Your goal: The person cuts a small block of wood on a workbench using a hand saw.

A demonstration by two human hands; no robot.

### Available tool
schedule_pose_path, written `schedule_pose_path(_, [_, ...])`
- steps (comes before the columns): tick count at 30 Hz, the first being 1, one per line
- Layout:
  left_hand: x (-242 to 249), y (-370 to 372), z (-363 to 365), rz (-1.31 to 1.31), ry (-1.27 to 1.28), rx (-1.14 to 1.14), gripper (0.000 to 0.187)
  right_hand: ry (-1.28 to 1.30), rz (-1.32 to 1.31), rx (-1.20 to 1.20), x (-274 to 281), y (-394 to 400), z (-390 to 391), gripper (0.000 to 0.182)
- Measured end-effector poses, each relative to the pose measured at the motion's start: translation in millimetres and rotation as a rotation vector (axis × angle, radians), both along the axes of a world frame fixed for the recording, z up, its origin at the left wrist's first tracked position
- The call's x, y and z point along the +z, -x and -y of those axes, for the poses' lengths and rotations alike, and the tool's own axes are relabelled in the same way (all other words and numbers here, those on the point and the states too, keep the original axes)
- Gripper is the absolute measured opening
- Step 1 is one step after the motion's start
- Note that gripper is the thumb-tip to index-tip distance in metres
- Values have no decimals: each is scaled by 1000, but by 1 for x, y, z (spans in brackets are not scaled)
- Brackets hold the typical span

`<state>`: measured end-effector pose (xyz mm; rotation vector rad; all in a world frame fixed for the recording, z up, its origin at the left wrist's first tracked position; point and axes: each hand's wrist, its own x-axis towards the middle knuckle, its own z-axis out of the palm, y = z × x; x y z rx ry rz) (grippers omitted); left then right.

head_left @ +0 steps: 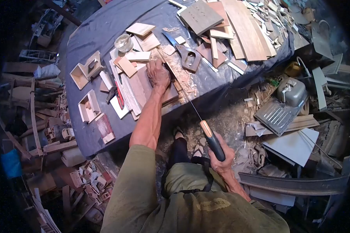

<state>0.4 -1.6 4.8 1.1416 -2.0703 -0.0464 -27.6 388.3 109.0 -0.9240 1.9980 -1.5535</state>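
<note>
My left hand (158, 75) is closed over a dark piece beside a narrow wood strip on the table; what exactly its fingers grip is partly hidden. Low on the right, my right hand (223, 154) is wrapped round the black and orange handle of a pull saw (216, 145). The thin saw blade runs up and left from the handle to the table edge, near the wood strip. Under my left hand lies a brown board (142, 86). Sawdust (186, 79) is spread to the right of that hand, below a handsaw (188, 58) with a dark wooden handle.
Small wooden boxes (90, 106) stand at the left on the cloth-covered table (101, 136). A glass jar (123, 42) and red-handled pliers (119, 97) lie nearer. Planks (243, 33) fill the far right. A metal sink (280, 115) and scrap wood lie on the floor.
</note>
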Motion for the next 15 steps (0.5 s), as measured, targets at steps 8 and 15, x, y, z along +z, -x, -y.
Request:
schedule_pose_path(8, [4, 0, -3, 43, -66, 17, 10, -69, -22, -33, 30, -2, -53, 54])
schedule_pose_path(15, [4, -3, -11, 61, -100, -3, 13, 109, -131, -59, 27, 5, -7, 55])
